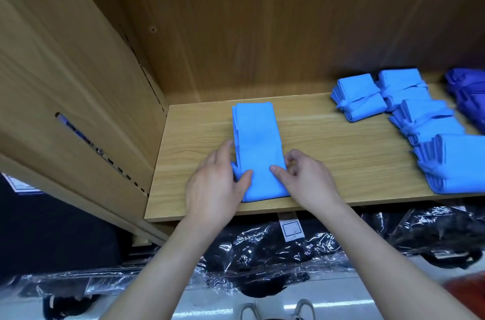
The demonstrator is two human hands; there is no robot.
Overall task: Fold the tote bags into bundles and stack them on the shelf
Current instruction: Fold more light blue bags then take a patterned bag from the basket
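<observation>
A light blue tote bag (256,141), folded into a long narrow strip, lies on the wooden shelf (328,152), running from the front edge toward the back. My left hand (215,183) pinches the strip's near left edge, thumb on top. My right hand (307,178) pinches the near right edge, thumb on the cloth and fingers curled. Several tied light blue bundles (359,98) lie in a row on the shelf's right side.
Dark blue bags (469,94) sit at the far right of the shelf. The cabinet's side panel (78,78) stands close on the left. Below the shelf, black items in clear plastic wrap (275,254) lie on the floor. My shoes (278,310) show at the bottom.
</observation>
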